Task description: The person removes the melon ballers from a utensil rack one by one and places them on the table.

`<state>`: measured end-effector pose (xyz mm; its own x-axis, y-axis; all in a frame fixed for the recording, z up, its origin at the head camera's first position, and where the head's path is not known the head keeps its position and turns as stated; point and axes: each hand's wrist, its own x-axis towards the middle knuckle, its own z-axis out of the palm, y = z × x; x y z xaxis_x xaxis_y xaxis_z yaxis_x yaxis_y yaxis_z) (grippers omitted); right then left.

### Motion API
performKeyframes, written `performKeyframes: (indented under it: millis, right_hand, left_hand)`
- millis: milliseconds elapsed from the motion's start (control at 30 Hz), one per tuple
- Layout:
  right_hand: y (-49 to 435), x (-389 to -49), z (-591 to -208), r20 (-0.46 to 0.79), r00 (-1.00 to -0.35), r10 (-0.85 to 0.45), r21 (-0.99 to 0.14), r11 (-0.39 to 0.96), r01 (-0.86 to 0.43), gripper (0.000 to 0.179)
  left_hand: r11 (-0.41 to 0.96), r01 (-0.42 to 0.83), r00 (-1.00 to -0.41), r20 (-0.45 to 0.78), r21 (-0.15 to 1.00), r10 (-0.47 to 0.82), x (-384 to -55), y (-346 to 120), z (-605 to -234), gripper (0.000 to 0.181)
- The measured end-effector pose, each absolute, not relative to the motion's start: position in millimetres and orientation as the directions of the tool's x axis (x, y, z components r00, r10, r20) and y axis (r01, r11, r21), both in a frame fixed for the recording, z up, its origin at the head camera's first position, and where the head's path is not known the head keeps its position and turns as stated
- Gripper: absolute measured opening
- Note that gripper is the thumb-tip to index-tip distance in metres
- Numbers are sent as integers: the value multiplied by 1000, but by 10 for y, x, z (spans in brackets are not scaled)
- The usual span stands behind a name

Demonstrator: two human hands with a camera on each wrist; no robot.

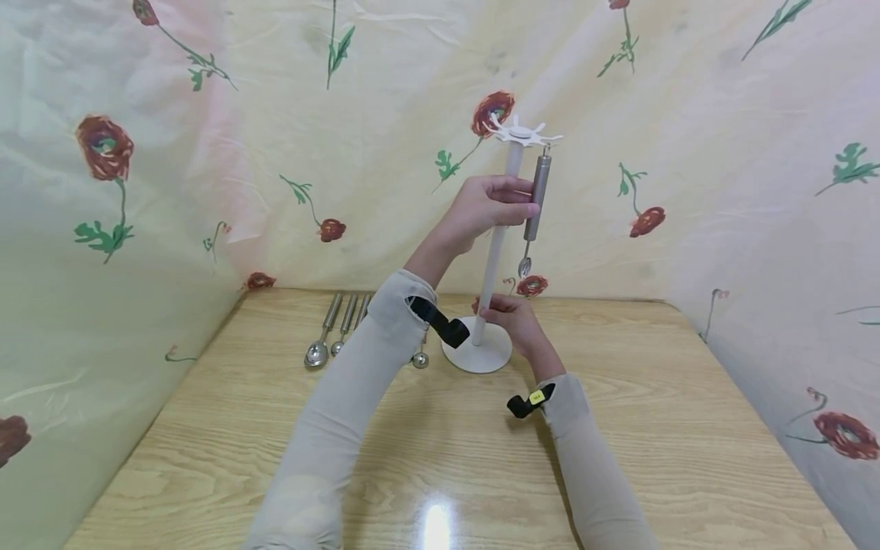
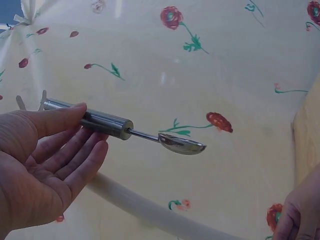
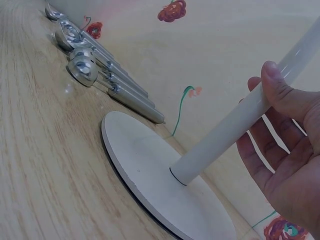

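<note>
A white stand (image 1: 493, 260) rises from a round base on the table, with a ring of hooks (image 1: 520, 135) at its top. From a hook on the right side hangs a steel spoon (image 1: 541, 191) with a thick cylindrical handle. My left hand (image 1: 484, 208) pinches that handle between thumb and fingers, beside the pole. In the left wrist view the spoon's bowl (image 2: 182, 144) points away from the hand. Low on the pole, just above the round base (image 3: 145, 170), my right hand (image 3: 295, 135) holds the stand with thumb and fingers around it.
Several steel spoons (image 1: 317, 354) lie side by side on the wooden table (image 1: 440, 443), left of the stand; my left forearm hides part of them. A flower-patterned sheet (image 1: 385, 153) hangs behind the table and at both sides.
</note>
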<state>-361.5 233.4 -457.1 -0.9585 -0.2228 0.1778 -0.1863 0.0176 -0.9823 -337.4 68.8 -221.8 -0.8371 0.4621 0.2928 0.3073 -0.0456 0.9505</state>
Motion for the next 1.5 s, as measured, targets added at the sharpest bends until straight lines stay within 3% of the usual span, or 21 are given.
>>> performKeyframes:
  millis: [433,900,1300,1500]
  right_hand:
    - [2331,-3582,-4533,174,-957,-233,-982,29,-186,36]
    - [2317,-3617,-4565,187,-956,-228,-982,-17,-188,23]
    - [2325,-3611,-4545,145,-965,-217,-987,33,-155,37]
    - [2334,-3608,-4563,175,-961,-215,-984,1,-179,27]
  left_hand:
    - [-71,214,-867,223,974,447,-3367,719,-2150,39]
    - [-138,255,-844,290,957,452,-3228,750,-2030,36]
    - [-30,281,-805,253,959,537,-3204,586,-2181,37]
    - [29,255,-804,195,967,561,-3228,436,-2358,37]
